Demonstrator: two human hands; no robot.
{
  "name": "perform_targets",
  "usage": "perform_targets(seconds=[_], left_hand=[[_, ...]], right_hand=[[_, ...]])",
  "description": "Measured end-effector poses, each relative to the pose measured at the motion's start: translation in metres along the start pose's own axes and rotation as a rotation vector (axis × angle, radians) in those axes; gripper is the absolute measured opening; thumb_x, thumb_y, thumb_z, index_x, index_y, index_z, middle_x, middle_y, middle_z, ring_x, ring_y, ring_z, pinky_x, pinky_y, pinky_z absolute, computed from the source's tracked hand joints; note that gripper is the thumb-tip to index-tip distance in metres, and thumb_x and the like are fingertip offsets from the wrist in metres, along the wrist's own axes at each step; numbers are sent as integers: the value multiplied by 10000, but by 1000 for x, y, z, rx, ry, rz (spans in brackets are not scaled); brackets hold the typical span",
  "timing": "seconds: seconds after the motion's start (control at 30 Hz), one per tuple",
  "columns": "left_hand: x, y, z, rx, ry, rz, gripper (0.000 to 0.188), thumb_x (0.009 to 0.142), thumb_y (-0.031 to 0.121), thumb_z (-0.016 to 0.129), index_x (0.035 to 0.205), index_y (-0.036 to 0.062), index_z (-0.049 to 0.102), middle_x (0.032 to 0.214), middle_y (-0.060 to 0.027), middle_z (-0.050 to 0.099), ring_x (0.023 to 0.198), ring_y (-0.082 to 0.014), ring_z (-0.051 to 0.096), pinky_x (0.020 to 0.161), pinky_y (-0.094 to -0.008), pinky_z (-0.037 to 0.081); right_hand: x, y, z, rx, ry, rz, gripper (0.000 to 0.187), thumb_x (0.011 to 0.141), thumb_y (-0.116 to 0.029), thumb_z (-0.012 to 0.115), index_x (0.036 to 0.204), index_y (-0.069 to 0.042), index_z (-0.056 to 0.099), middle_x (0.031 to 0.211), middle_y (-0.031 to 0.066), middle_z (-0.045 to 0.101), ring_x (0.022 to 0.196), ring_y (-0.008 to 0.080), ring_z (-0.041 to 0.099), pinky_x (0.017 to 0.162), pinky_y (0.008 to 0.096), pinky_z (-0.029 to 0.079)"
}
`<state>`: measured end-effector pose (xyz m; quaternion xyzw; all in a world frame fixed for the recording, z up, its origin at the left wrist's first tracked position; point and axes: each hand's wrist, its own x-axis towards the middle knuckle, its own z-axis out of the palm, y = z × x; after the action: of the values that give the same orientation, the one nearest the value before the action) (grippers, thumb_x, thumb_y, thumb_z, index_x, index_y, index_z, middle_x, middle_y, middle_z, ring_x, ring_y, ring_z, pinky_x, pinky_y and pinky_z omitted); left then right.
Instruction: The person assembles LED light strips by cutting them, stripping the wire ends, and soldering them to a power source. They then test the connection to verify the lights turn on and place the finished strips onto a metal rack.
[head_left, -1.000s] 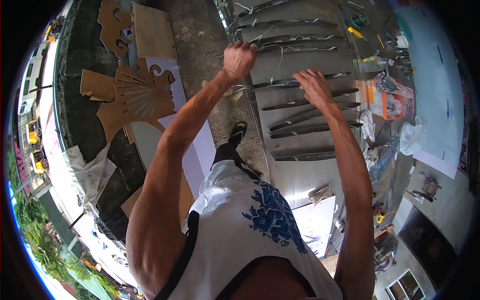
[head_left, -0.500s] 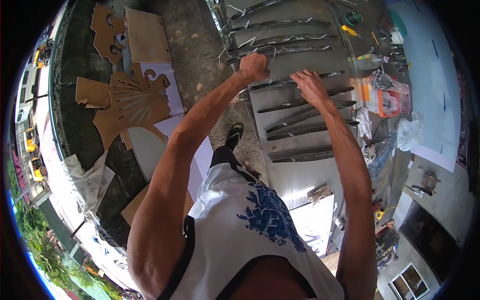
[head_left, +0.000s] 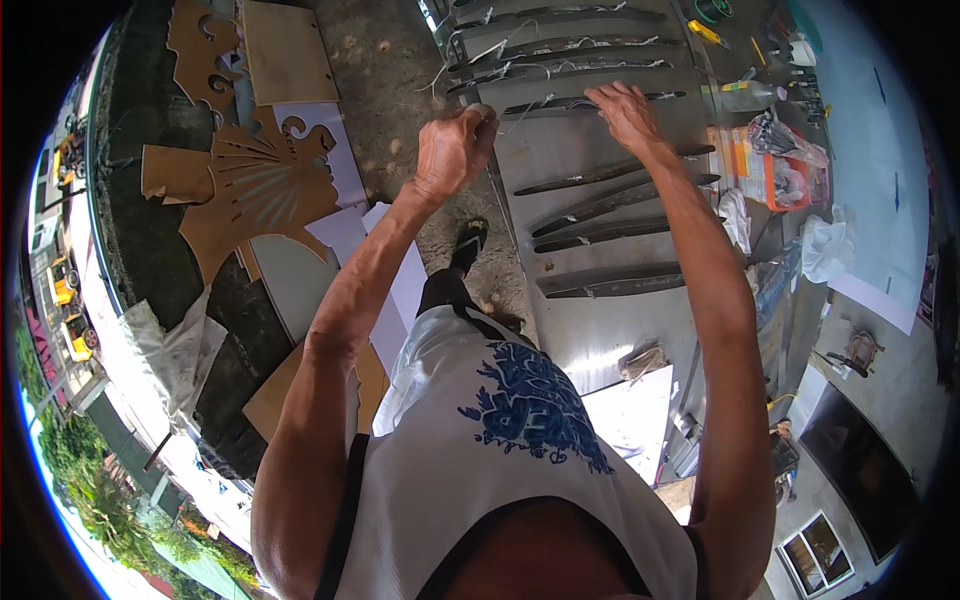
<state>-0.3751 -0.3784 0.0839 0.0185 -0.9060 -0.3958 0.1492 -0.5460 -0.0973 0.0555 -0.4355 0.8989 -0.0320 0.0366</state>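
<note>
My left hand (head_left: 452, 152) is closed, its thumb against curled fingers, just beyond the left edge of the metal-topped table (head_left: 560, 350). Whatever it pinches is too small to make out. A dark, slender, curved strip (head_left: 545, 105) lies crosswise on the table, with thin white string about its left end. Over the middle of that strip my right hand (head_left: 628, 115) bends its fingertips, gripping or pressing it. More dark curved strips (head_left: 575, 68) with white string ties lie farther off, and several others (head_left: 610, 282) lie nearer to me.
Right of the strips are a yellow cutter knife (head_left: 708, 33), a green spool (head_left: 712, 10), a clear bottle (head_left: 750, 95) and an orange container (head_left: 768, 180) with plastic bags. Cut-out brown board (head_left: 265, 180) lies to the left. My foot (head_left: 468, 245) is on the floor between.
My left hand has drawn back from the strips, left and toward me, past the table edge. My right hand stays at the same strip. The whole view has shifted slightly.
</note>
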Motion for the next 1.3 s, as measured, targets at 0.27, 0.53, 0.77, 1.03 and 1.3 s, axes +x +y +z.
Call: perform_targets(seconds=[0.27,0.53,0.77,1.03,1.3], left_hand=[[-66,23,31,7,-446,-40,497,769,220,806,1221,81,651,1223,-154,652,1162,-360,606,954,-455,520],[-72,4,72,36,-315,94,204,797,195,772,946,64,728,910,-122,683,935,-350,658,800,-449,547],[-64,12,68,33,-190,217,149,796,174,769,870,55,721,817,-121,651,842,-348,650,720,-461,535],[-82,87,-13,-19,-91,281,235,756,83,833,977,40,768,852,-124,705,794,-328,680,708,-405,546],[-231,159,-15,-238,-509,321,246,763,44,829,994,6,757,891,-131,702,763,-298,692,640,-380,554]], right_hand=[[-71,-28,-41,149,-94,27,414,782,42,680,1184,-56,675,1128,93,670,1118,310,598,1019,448,464],[-88,-45,-17,108,-126,4,299,794,-13,726,1082,-83,691,1088,77,673,1142,276,584,1023,436,439],[-92,-49,-6,-36,-78,24,169,823,-23,650,985,-74,651,1038,47,656,1119,252,586,1009,417,437],[-147,-116,-131,-138,191,38,93,843,-60,605,932,-89,606,925,28,572,1028,210,563,958,385,437],[-352,-211,-123,48,85,211,43,860,-144,625,890,-124,602,865,0,527,976,149,548,938,342,407]])
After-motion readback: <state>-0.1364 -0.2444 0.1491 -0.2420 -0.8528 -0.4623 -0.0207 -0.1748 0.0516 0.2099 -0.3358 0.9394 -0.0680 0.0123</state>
